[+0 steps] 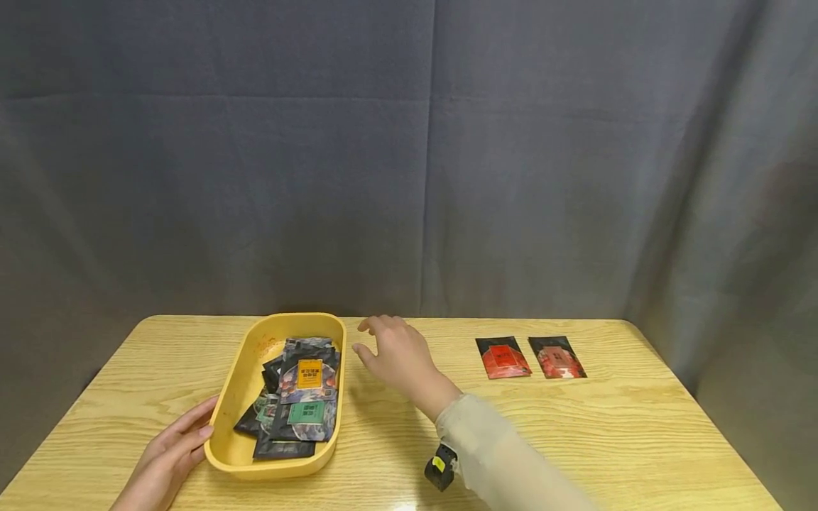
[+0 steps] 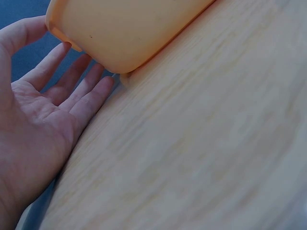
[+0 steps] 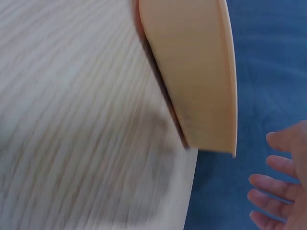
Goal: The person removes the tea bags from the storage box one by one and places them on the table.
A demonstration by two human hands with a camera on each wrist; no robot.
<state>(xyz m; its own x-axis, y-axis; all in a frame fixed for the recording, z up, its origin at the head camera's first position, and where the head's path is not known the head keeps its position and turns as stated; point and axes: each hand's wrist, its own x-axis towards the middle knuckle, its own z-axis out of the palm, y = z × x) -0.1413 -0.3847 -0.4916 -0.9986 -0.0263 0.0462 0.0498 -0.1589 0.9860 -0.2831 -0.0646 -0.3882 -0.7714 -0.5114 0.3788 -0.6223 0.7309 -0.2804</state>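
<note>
The left hand (image 1: pixel 167 451) is resting relaxed, extended fingers against the yellow bin (image 1: pixel 281 470), which is sitting on the wooden counter (image 1: pixel 639 433) and holding dark sachets (image 1: pixel 309 387), while the right hand (image 1: pixel 401 355) is hovering just beside its opposite side with loosely parted fingers.

On my screen I have the left hand (image 1: pixel 169 453) against the yellow tub (image 1: pixel 275 471) at lower left, dark packets (image 1: pixel 309 387) inside; the right hand (image 1: pixel 399 355) hovers just beside, lower centre. Two red-and-black packets (image 1: pixel 503 358) lie on the desk (image 1: pixel 639 426), lower right.
</note>
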